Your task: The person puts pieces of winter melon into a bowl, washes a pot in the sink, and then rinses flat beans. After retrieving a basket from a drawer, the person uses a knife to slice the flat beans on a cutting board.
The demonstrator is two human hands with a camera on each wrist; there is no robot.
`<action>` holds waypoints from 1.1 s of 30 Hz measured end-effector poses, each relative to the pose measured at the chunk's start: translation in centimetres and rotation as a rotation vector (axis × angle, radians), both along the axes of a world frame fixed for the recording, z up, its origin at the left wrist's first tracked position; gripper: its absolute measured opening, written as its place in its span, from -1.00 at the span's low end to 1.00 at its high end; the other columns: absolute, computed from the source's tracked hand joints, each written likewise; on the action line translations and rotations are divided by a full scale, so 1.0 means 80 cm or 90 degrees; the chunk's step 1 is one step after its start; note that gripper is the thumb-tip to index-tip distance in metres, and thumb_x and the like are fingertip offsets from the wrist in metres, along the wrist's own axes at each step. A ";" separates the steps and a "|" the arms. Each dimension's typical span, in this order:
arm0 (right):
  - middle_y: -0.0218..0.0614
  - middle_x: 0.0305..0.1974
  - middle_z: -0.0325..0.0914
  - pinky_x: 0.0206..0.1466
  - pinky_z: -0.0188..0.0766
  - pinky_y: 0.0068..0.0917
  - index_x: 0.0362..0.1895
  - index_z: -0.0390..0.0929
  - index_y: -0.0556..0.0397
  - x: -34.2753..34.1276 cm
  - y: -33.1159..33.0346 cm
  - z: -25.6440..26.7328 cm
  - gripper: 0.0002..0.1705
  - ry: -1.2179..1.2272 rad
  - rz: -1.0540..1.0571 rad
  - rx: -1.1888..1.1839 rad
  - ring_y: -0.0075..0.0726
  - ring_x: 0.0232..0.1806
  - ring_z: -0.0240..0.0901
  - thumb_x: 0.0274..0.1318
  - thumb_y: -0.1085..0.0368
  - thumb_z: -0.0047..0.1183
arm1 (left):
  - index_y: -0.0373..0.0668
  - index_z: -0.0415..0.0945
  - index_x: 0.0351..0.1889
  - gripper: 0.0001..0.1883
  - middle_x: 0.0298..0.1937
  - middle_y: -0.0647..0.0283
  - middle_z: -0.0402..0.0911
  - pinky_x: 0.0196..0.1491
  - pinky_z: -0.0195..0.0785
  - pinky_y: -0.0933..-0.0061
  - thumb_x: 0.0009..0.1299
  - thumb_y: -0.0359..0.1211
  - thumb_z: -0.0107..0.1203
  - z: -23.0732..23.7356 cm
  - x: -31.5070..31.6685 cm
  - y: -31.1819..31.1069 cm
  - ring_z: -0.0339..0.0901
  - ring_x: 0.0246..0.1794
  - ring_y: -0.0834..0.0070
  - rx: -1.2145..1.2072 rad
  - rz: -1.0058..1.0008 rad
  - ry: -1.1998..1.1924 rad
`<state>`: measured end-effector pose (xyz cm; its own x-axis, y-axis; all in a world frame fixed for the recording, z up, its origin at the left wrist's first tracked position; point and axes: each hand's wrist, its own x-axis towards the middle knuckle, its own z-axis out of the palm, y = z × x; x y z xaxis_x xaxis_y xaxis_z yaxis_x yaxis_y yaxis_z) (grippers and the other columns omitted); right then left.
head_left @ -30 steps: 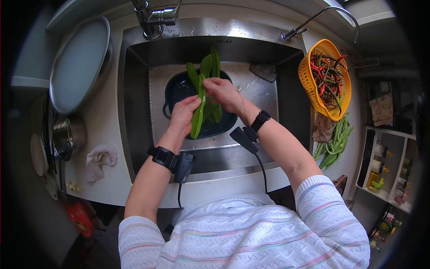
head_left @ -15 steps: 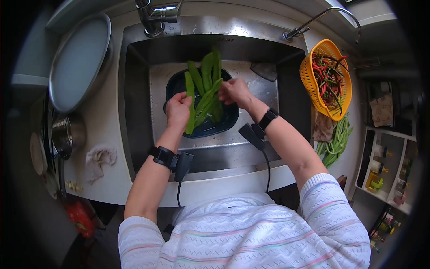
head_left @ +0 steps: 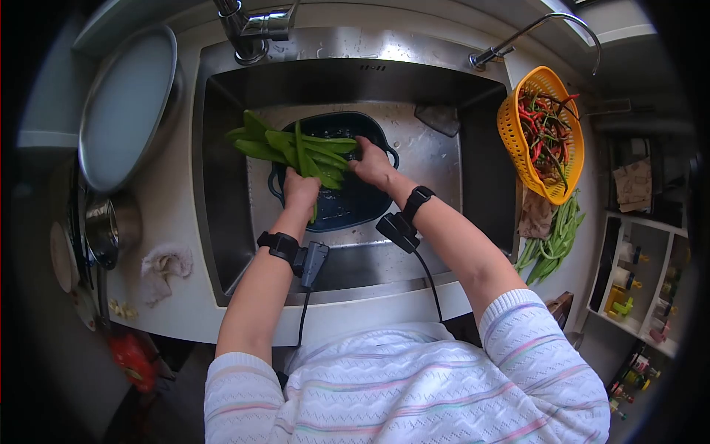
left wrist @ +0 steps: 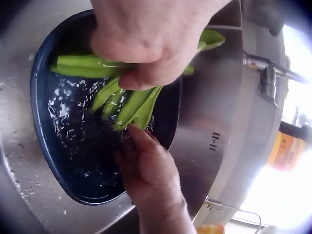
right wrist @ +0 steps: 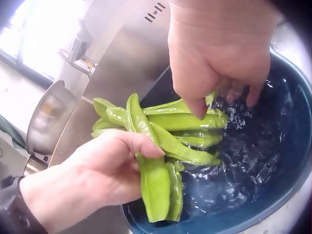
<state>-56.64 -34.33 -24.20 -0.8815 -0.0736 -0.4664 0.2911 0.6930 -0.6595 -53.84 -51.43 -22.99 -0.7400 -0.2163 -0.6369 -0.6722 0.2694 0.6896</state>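
The left hand [head_left: 301, 191] grips a bunch of long flat green pods [head_left: 259, 148] over a dark blue basin [head_left: 347, 212]. In the right wrist view, the left hand's [right wrist: 92, 178] thumb lies across the pods [right wrist: 155, 187], which fan out in two directions. The right hand [head_left: 373, 164] is at the pods' right-hand ends; its thumb touches them and its other fingers hang loosely at the water. Rippled water fills the basin [left wrist: 73, 146] in the left wrist view. The left hand [left wrist: 146, 44] partly hides the pods [left wrist: 83, 67] there.
The basin stands in a steel sink [head_left: 433, 177] with a faucet [head_left: 251, 29] behind. An orange basket [head_left: 510, 126] of red chillies and a pile of green beans [head_left: 551, 240] are at the right. A pot [head_left: 103, 229] and cloth [head_left: 164, 270] lie left.
The pods, upright and spread before, now lie sideways, pointing left, gathered in the left hand. The right hand has shifted slightly left and lower. The basin appears turned.
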 end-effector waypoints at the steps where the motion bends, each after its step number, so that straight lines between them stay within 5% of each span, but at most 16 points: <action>1: 0.10 0.03 0.44 0.19 0.29 -0.28 0.21 0.25 0.19 0.004 -0.006 -0.004 -0.24 0.040 0.010 0.004 0.09 0.11 0.36 -0.16 0.25 0.16 | -0.34 0.16 0.20 -0.29 0.06 0.01 0.45 -0.01 0.34 0.42 0.01 -0.57 0.13 -0.005 0.000 0.000 0.47 0.01 0.30 -0.001 -0.002 0.000; 4: 0.06 -0.02 0.49 0.14 0.33 -0.25 0.10 0.39 0.15 -0.001 -0.018 -0.002 -0.34 0.055 0.045 -0.090 0.05 0.06 0.42 -0.18 0.21 0.19 | -0.38 0.19 0.17 -0.36 0.05 0.02 0.44 -0.03 0.36 0.42 0.02 -0.64 0.00 -0.015 0.000 -0.003 0.47 -0.03 0.28 0.220 0.186 0.074; 7: 0.02 -0.15 0.56 0.04 0.42 -0.26 -0.21 0.61 0.12 -0.017 -0.015 0.011 -0.62 -0.152 0.346 0.163 0.01 -0.03 0.48 -0.17 0.20 0.19 | -0.35 0.18 0.18 -0.35 0.01 0.03 0.44 -0.01 0.36 0.37 0.01 -0.66 -0.04 -0.028 -0.001 -0.008 0.46 -0.06 0.24 0.343 0.224 0.039; 10: 0.04 -0.13 0.54 0.02 0.43 -0.25 -0.18 0.60 0.14 -0.028 -0.011 0.032 -0.59 -0.198 0.368 0.256 0.02 -0.03 0.48 -0.17 0.20 0.20 | -0.35 0.14 0.21 -0.35 0.00 0.03 0.44 0.01 0.36 0.36 0.07 -0.64 -0.03 -0.029 -0.002 -0.011 0.46 -0.05 0.27 0.385 0.216 0.059; 12: 0.07 -0.11 0.53 0.05 0.41 -0.23 -0.17 0.58 0.18 -0.023 -0.015 -0.003 -0.53 -0.164 0.293 0.201 0.03 -0.02 0.47 -0.21 0.17 0.24 | -0.32 0.21 0.16 -0.44 0.00 0.05 0.45 0.02 0.35 0.35 0.15 -0.58 0.06 -0.015 -0.003 -0.004 0.45 -0.03 0.30 0.376 0.277 0.048; 14: 0.09 -0.15 0.54 0.08 0.39 -0.22 -0.16 0.55 0.21 -0.004 -0.030 -0.008 -0.47 0.113 0.152 0.017 0.04 -0.02 0.47 -0.26 0.15 0.29 | -0.31 0.23 0.13 -0.46 0.00 0.06 0.45 0.01 0.35 0.36 0.15 -0.55 0.11 -0.002 -0.001 0.005 0.45 -0.02 0.32 0.387 0.234 0.044; 18: 0.14 -0.05 0.46 0.10 0.35 -0.26 0.03 0.39 0.23 -0.021 -0.022 0.020 -0.26 -0.135 0.316 0.063 0.09 0.00 0.43 -0.32 0.13 0.27 | -0.28 0.26 0.05 -0.47 -0.02 0.09 0.47 -0.02 0.36 0.39 0.12 -0.49 0.22 -0.016 -0.008 -0.007 0.46 -0.05 0.34 0.325 0.181 0.011; 22: 0.11 -0.08 0.50 0.11 0.36 -0.30 0.06 0.36 0.25 -0.006 -0.013 -0.013 -0.22 0.073 0.153 0.104 0.05 0.02 0.43 -0.34 0.15 0.24 | -0.30 0.31 0.01 -0.48 -0.10 0.14 0.51 -0.11 0.38 0.41 0.12 -0.43 0.29 -0.011 -0.009 -0.002 0.50 -0.12 0.35 0.314 0.282 0.064; 23: 0.12 -0.14 0.52 0.09 0.37 -0.26 0.08 0.34 0.26 0.000 -0.017 -0.022 -0.21 0.103 0.192 0.007 0.10 -0.03 0.46 -0.32 0.14 0.23 | -0.30 0.31 0.01 -0.48 -0.10 0.14 0.51 -0.11 0.38 0.41 0.12 -0.43 0.29 -0.010 -0.010 0.003 0.50 -0.12 0.35 0.316 0.281 0.065; 24: 0.13 -0.13 0.52 0.10 0.36 -0.24 0.05 0.38 0.26 0.000 -0.024 -0.013 -0.26 -0.020 0.220 0.003 0.10 -0.01 0.45 -0.31 0.17 0.22 | -0.30 0.32 0.01 -0.47 -0.12 0.15 0.51 -0.11 0.38 0.41 0.10 -0.42 0.31 -0.013 -0.010 0.008 0.50 -0.13 0.35 0.349 0.262 0.062; 30: 0.07 -0.10 0.53 0.12 0.35 -0.27 -0.04 0.49 0.23 -0.011 -0.018 0.022 -0.40 -0.101 0.338 -0.047 0.07 0.01 0.44 -0.25 0.18 0.19 | -0.30 0.26 0.07 -0.34 -0.12 0.15 0.51 -0.09 0.39 0.41 0.04 -0.40 0.38 -0.001 -0.013 0.006 0.50 -0.13 0.35 0.340 0.234 0.059; 32: 0.05 -0.06 0.52 0.14 0.33 -0.30 -0.03 0.49 0.24 -0.016 -0.004 0.010 -0.41 -0.062 0.225 -0.078 0.03 0.05 0.43 -0.23 0.19 0.18 | -0.30 0.25 0.08 -0.33 -0.10 0.14 0.51 -0.08 0.39 0.42 0.04 -0.40 0.39 0.005 -0.013 0.005 0.50 -0.13 0.35 0.339 0.254 0.061; 33: 0.05 -0.01 0.49 0.16 0.32 -0.33 0.04 0.44 0.23 -0.020 0.000 0.004 -0.35 -0.045 0.169 0.022 0.00 0.08 0.41 -0.23 0.20 0.19 | -0.31 0.26 0.08 -0.33 -0.10 0.14 0.51 -0.09 0.40 0.41 0.04 -0.41 0.39 0.001 -0.012 0.003 0.51 -0.13 0.35 0.338 0.252 0.074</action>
<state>-58.23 -34.37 -23.87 -0.7991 -0.2804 -0.5318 0.1411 0.7725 -0.6192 -54.83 -51.16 -22.88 -0.7399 -0.1653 -0.6521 -0.5635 -0.3773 0.7349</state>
